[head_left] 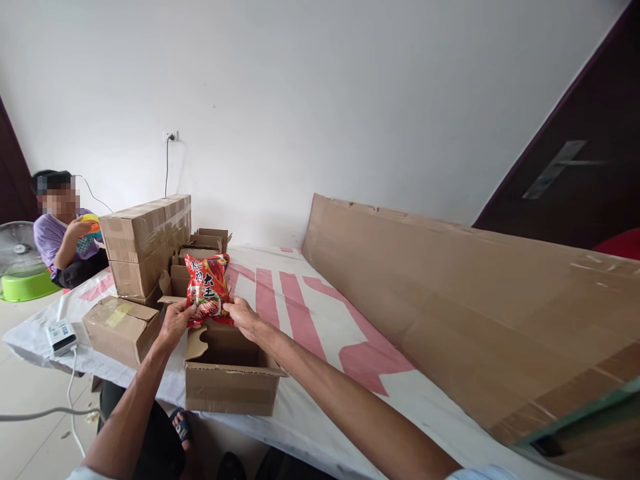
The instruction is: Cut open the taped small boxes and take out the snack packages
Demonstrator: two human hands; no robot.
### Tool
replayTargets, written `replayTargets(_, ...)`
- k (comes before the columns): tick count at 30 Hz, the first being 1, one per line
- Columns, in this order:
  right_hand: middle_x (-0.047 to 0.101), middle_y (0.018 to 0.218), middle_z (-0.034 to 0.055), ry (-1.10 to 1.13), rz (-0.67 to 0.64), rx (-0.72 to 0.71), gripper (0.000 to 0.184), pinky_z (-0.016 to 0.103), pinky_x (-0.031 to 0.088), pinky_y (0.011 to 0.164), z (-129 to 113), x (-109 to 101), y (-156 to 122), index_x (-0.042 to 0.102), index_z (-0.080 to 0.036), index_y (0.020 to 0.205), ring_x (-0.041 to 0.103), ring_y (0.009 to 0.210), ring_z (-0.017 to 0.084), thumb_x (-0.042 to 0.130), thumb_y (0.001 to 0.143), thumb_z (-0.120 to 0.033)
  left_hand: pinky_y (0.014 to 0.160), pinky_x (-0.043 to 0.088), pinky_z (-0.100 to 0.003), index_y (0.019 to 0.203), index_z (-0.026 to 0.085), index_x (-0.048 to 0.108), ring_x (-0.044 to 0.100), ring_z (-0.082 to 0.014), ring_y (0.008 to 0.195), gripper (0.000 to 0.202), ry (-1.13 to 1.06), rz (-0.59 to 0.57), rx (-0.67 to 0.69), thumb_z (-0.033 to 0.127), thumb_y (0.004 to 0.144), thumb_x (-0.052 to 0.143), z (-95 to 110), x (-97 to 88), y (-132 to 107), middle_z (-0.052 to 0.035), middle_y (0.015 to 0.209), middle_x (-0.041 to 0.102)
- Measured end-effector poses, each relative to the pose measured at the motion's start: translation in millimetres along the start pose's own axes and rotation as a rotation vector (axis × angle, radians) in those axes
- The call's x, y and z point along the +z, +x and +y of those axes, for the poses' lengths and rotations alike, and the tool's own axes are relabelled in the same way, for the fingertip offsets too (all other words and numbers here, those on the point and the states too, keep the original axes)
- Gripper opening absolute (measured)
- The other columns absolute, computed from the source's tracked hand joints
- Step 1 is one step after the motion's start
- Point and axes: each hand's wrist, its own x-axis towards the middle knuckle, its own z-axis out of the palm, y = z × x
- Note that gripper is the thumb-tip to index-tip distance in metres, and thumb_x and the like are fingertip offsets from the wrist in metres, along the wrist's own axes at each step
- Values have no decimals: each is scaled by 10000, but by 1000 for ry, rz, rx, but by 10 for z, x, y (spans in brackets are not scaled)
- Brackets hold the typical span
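Observation:
A shiny red food packet with large black lettering and a picture of food is held upright between both hands. My left hand grips its lower left corner, and my right hand pinches the lower right corner. Just below the packet, an open cardboard box stands at the table's front edge with a flap raised on its left. Its inside looks dark and I cannot make out any contents. Behind the packet, more open boxes stand in a row going back.
Closed, taped boxes are stacked at the left, with a single closed box in front. A white device with a cable sits at the left corner. A long cardboard sheet borders the right side. A seated person is at far left.

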Motion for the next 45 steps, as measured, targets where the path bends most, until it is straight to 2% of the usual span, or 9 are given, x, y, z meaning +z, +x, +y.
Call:
replayTargets(9,844,1071,76,222,-302,-7,528,440,633,881,-693,-212,-410,784,-218,1110,781,944,277,935,699,-514,783,626,-374,1039,129,843,768,-284,871,604,34,-143,122,615,695,943,331,141,-147,-116,983,837)
replayTargets(12,845,1110,50,290,-228,-110,551,471,610,981,-881,-374,-548,795,-247,1092,781,1003,282,959,676,-569,926,609,-409,1208,165,831,757,-339,1077,554,248,-267,211,591,854,829,444,137,-297,-127,1165,832)
replayTargets(15,832,1191,53,306,-88,-252,544,514,583,1046,-990,-568,-651,792,-272,1109,766,1101,311,930,707,-613,1125,531,-478,1333,227,797,683,-388,1288,595,607,-276,302,493,809,892,391,18,-469,-129,1344,783)
replayTargets(22,789,1322,58,287,57,-336,561,494,560,1093,-829,-903,-697,747,-285,1208,727,1224,295,898,760,-588,1312,347,-586,1443,282,726,468,-405,1552,743,950,-474,304,559,779,911,-9,-191,-713,-151,1626,574)
replayTargets(28,825,1169,77,231,193,-297,621,496,578,1040,-455,-1001,-544,763,-227,1101,751,1104,313,926,670,-644,1287,384,-541,1442,346,725,504,-388,1532,717,945,-590,248,561,784,909,151,-43,-836,-115,1639,572)
replayTargets(33,821,1162,70,194,230,-308,595,489,564,1048,-271,-1113,-482,775,-218,1112,748,1061,278,903,709,-636,1183,480,-473,1255,291,838,669,-373,1323,498,836,-505,230,460,791,896,367,91,-758,-125,1422,739)
replayTargets(37,822,1135,83,138,297,-297,616,508,568,1029,-149,-1220,-444,776,-202,1107,746,1034,283,893,704,-653,929,579,-385,1004,251,876,744,-323,1033,280,724,-246,263,410,773,862,390,76,-515,-109,1092,833)
replayTargets(40,821,1115,91,117,345,-283,625,507,572,1011,-32,-1284,-433,769,-195,1086,745,1021,290,894,687,-659,747,545,-316,843,227,848,709,-261,824,202,710,-12,210,392,727,842,306,-45,-290,-70,869,814)
replayTargets(45,810,1168,122,113,390,-257,604,487,573,998,226,-1300,-509,751,-189,1129,745,1049,300,856,740,-639,596,418,-255,683,202,789,577,-183,664,149,597,90,-6,341,640,823,-27,-199,-22,-14,662,699)
